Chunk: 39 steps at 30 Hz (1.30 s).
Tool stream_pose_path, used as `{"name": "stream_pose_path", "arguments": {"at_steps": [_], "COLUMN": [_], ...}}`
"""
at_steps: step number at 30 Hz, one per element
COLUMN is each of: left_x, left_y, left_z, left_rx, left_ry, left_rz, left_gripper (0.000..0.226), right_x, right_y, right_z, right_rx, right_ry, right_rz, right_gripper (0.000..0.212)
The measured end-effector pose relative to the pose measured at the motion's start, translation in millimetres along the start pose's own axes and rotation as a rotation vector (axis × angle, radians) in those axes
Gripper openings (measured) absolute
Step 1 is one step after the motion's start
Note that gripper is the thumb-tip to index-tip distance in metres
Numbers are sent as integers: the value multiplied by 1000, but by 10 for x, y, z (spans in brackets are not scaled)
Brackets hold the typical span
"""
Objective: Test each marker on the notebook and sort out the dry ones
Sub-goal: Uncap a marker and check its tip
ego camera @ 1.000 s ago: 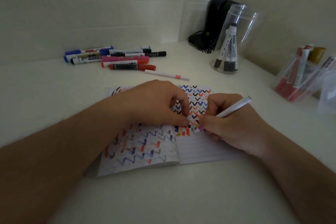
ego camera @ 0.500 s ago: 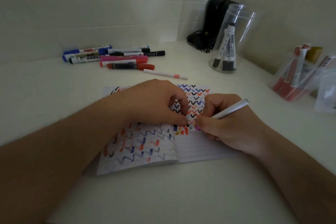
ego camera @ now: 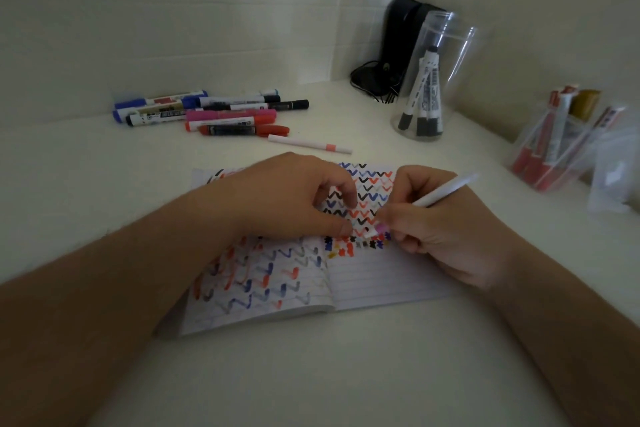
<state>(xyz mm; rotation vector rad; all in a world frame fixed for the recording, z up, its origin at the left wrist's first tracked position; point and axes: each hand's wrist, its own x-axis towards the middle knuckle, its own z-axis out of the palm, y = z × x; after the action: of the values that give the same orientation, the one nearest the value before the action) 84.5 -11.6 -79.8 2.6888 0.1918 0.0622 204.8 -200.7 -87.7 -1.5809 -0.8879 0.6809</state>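
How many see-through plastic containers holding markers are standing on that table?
2. A tall clear plastic cup stands near the back corner, holding black-capped white markers. A smaller clear plastic container with red markers sits at the right edge.

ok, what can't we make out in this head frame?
- Marker tip: blurred, so no telling if it leaves ink on the notebook.
- Left hand: covers the upper left page.
- Right hand: grip hides the marker's lower barrel.
- Marker labels in the clear cup: too small.

Your right hand (ego camera: 446, 236) grips slim white marker (ego camera: 443, 192), pink tip on open notebook (ego camera: 381, 281) among coloured zigzags. Your left hand (ego camera: 287, 198) rests on page, fingers curled. Loose markers (ego camera: 214, 113) beyond; clear jar (ego camera: 433, 80) right.
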Motion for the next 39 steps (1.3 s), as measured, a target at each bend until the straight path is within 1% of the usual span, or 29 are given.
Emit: {"name": "stream_pose_path", "arguments": {"at_steps": [2,3,5,6,8,11,13,15,19,21,27,31,33,35,36,39], "left_x": [12,15,16,14,6,-10,-27,-41,-46,-42,-33,-29,-24,-14,-9,3], "left_y": [-16,-20,-24,-20,12,55,72,94,141,157,162,141,122,96,85,62], "left_z": [28,29,16,7,-7,-10,-10,-6,0,-7,-12,-10,-8,-2,3,15], "left_rx": [-78,-147,-266,-315,-415,-508,-509,-505,-435,-437,-482,-418,-355,-297,-270,-230], "left_ry": [92,130,208,243,265,246,240,256,308,316,333,347,358,381,388,398], "left_rz": [23,21,29,48,78,100,117,128,151,159,170,163,166,168,169,158], "left_gripper": [24,28,34,34,27,21,19,16,22,24,21,17,18,17,19,24], "right_x": [10,10,11,19,33,52,58,66,93,107,126,129,121,109,107,85], "right_y": [-21,-36,-68,-74,-85,-105,-107,-101,-41,-15,18,26,20,19,14,-5], "right_z": [-48,-79,-147,-174,-206,-213,-207,-191,-191,-197,-206,-202,-189,-173,-159,-117], "right_rx": [198,284,454,538,671,773,781,771,743,739,724,711,678,604,560,458], "right_ry": [-33,-61,-129,-151,-155,-81,-34,-23,-69,-82,-103,-104,-86,-40,-12,42], "right_rz": [-21,-30,-26,-12,30,102,115,111,87,86,88,79,74,49,29,-29], "right_gripper": [25,23,27,28,23,14,12,12,20,21,27,34,29,14,11,17]}}
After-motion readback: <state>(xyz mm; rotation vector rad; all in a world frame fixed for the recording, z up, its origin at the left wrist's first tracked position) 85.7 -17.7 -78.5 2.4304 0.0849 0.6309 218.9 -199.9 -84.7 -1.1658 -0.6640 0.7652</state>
